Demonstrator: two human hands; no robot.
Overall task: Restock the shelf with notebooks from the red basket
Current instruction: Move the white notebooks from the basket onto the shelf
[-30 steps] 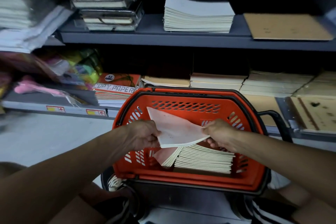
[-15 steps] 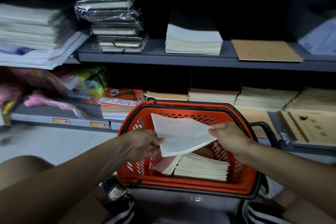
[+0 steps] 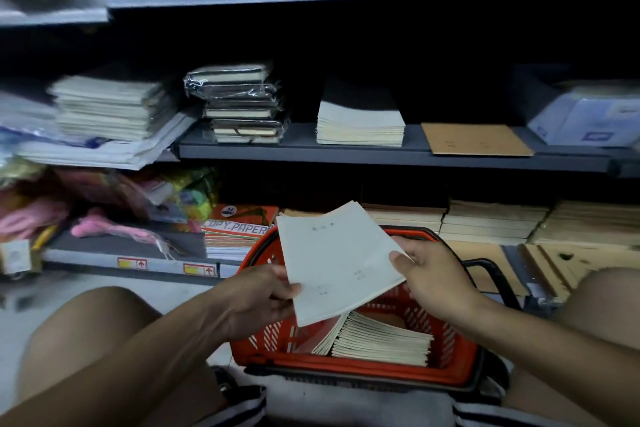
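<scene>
Nearest the camera, the person's bare knees flank the red basket (image 3: 349, 362), which sits on the floor in front of the shelving. Inside the basket a stack of cream-paged notebooks (image 3: 381, 343) lies toward its right side, with a reddish-covered one leaning against the stack's left edge.

Just above the basket, both hands hold one pale notebook (image 3: 337, 262) clear of the rim. The left hand (image 3: 256, 298) pinches its lower left corner, thumb on top and fingers curled beneath; the right hand (image 3: 433, 279) grips the right edge, thumb on the cover. Each grip is narrow — closed on the notebook, nothing else. The notebook is tilted, its long axis running from the corner by the left hand up and away toward the shelves, far corner highest.

Beyond the basket, the lowest shelf carries a copy paper pack (image 3: 239, 227) behind the basket's left rim and rows of tan notebook stacks (image 3: 491, 220) behind its right. Higher and farther, the middle shelf (image 3: 381, 152) holds a white-covered stack (image 3: 360, 125) almost straight above the held notebook. That stack looks like the matching one — so the coming move likely runs forward and up along the notebook's own axis, either hand equally placed to carry it.
</scene>
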